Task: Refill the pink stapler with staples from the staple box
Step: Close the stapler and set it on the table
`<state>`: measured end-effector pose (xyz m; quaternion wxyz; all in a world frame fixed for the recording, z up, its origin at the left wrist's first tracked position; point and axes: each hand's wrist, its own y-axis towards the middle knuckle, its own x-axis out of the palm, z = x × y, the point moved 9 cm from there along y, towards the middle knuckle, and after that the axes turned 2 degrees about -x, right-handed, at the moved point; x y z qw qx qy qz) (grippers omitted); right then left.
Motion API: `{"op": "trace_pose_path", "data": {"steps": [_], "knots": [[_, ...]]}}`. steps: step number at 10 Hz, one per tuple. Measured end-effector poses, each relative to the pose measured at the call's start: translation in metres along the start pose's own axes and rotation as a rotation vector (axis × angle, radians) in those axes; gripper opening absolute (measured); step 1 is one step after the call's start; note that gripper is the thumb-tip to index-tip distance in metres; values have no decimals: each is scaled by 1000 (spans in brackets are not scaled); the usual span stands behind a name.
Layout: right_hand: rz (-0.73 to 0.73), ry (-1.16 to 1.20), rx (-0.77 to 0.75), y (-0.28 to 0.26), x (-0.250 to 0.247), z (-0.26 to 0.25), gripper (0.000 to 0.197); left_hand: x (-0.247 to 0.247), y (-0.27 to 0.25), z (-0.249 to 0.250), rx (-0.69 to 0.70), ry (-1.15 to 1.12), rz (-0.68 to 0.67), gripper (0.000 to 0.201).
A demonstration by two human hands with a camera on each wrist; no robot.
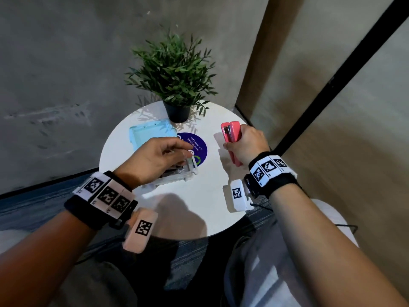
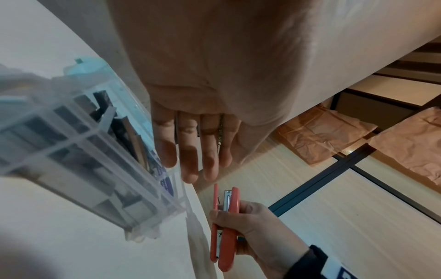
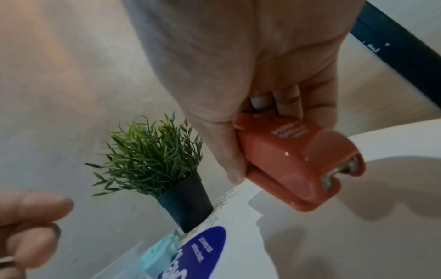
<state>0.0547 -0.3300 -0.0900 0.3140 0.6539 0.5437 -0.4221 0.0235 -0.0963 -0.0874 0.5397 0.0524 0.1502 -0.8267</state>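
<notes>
**Risk points: staple pick-up and loading**

The pink stapler (image 1: 231, 138) is held above the right side of the round white table (image 1: 199, 207), clear of the surface. The right hand (image 1: 247, 145) is wrapped around its body, nose pointing away. The wrist views show the stapler only slightly parted at the nose, so the magazine is probably not yet accessible.

The staple box (image 1: 177, 173), clear plastic with dividers, sits left of centre, its blue lid (image 1: 150, 136) lying behind it. The left hand (image 1: 155, 158) hovers over the box, fingers loosely bent; whether it grips a strip cannot be determined.

Likely faults:
- Strip breaks or drops if pinched unevenly.
- The unsteadied box could shift if nudged.
- Strip jams if inserted before full opening.
</notes>
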Motion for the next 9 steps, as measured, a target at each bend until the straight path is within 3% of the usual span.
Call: {"op": "trace_pose_path", "data": {"steps": [6, 7, 9], "knots": [[-80, -107, 82, 9, 39, 4, 36, 0, -3, -8, 72, 167, -31, 14], [-95, -131, 59, 3, 35, -4, 46, -2, -8, -6, 81, 219, -40, 16], [17, -143, -123, -16, 7, -44, 57, -15, -14, 3, 131, 359, 16, 13]]}}
